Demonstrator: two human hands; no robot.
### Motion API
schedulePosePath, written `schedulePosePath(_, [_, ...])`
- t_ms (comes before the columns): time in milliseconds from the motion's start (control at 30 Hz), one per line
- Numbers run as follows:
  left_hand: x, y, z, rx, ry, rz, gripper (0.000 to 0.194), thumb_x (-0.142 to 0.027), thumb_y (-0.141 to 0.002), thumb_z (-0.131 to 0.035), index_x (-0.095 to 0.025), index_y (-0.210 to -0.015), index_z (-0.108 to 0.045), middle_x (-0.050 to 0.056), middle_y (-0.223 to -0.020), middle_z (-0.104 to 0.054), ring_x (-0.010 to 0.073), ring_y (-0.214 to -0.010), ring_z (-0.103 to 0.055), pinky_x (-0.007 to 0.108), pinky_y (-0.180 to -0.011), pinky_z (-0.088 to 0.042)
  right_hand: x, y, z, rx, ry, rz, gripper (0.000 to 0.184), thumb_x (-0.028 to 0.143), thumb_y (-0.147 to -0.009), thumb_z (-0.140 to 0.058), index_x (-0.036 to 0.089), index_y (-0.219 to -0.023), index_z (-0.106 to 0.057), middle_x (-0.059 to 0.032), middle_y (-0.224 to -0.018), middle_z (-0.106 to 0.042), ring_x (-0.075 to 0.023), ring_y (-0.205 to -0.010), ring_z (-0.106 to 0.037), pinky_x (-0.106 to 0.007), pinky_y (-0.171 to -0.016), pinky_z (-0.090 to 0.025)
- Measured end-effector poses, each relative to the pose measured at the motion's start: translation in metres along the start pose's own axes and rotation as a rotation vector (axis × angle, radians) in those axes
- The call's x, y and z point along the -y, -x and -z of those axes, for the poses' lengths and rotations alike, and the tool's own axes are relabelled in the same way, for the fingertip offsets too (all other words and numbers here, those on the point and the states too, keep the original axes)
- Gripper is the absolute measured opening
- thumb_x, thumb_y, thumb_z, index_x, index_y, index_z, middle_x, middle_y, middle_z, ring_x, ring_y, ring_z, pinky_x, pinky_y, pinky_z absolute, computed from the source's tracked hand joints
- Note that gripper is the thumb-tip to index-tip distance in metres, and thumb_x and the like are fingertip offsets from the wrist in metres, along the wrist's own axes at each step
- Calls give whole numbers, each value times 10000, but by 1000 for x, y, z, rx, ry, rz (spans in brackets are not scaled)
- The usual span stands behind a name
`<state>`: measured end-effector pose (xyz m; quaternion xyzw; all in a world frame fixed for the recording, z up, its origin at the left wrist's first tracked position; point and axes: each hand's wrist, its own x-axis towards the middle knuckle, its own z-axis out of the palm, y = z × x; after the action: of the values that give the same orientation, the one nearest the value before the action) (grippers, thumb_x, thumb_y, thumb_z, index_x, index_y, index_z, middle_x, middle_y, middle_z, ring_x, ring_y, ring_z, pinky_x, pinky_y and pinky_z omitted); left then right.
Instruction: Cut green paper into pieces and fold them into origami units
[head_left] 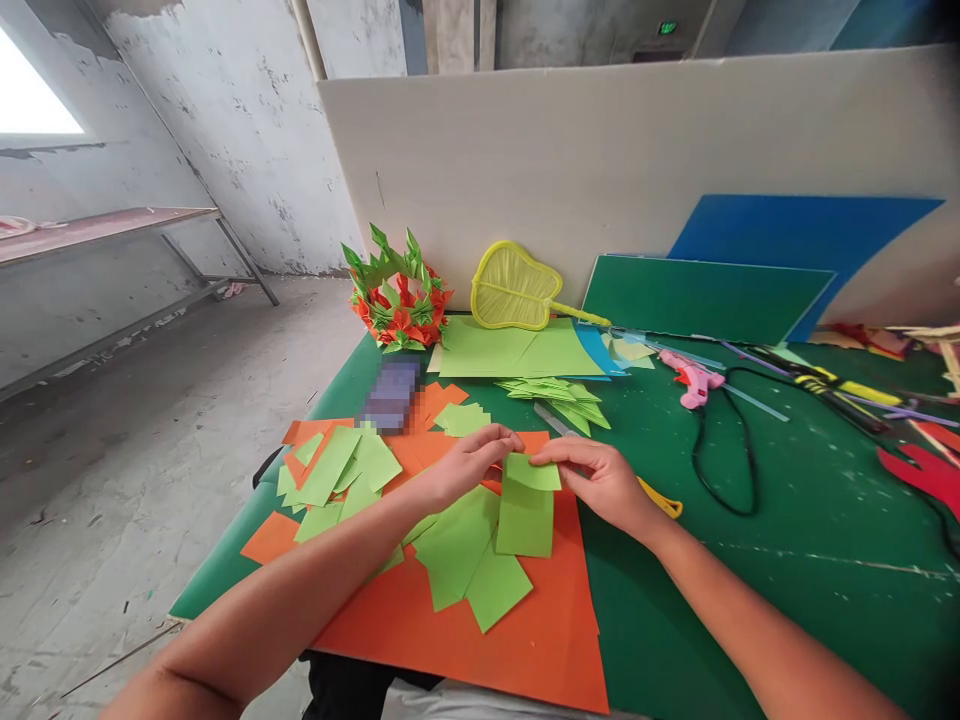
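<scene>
Between my two hands is a green paper strip [526, 520] whose far end is folded over toward me. My left hand [471, 465] pinches the fold's left corner, with fingers closed. On the other side, my right hand [600, 478] grips the right corner between thumb and fingers. Beneath the strip, loose green paper pieces [461, 550] overlap on a large orange sheet [551, 645]. More green rectangles [337, 470] lie scattered left of my left forearm. Past my hands sits a pile of folded green paper [559, 395], with a yellow-handled pair of scissors [661, 498] partly hidden by my right hand.
An orange and green folded-paper basket [397, 300] stands at the table's back left, beside a yellow fan [514, 287]. A pink glue gun [691, 378] with a black cord lies right on the green table [675, 620]. A pale board [600, 160] rises behind.
</scene>
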<state>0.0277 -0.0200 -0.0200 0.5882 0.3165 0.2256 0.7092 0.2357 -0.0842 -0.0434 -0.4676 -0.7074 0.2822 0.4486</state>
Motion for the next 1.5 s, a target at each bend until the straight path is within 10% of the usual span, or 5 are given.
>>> schedulePosePath(567, [9,1,-10,-124,-266,-236,208,-288,-780,-688,-158,-865,-551,20,-836,-584,105,-756,-581,204,-619,-463,10,-1,-6,76,-141,-252,217,391,-839,-632,199,-933,-669,-57,-906,-684,-186,-791,-627,-286,-672,-524])
schedulePosePath(1333, [1,6,-21,-133,-284,-258,159,-251,-746,-679,-154,-794,-563,5,-745,-584,101,-670,-564,224,-623,-464,11,-1,-3,89,-90,-157,127,257,-835,-563,209,-719,-545,-8,-747,-568,-160,-712,-541,-276,-642,-463])
schedulePosePath(1500, [2,6,-11,-173,-265,-227,195,-266,-735,-697,-164,-815,-551,-13,-697,-560,91,-628,-535,206,-577,-435,3,-1,14,-72,-105,-148,153,264,-851,-563,210,-710,-540,-11,-763,-569,-156,-720,-545,-275,-664,-465])
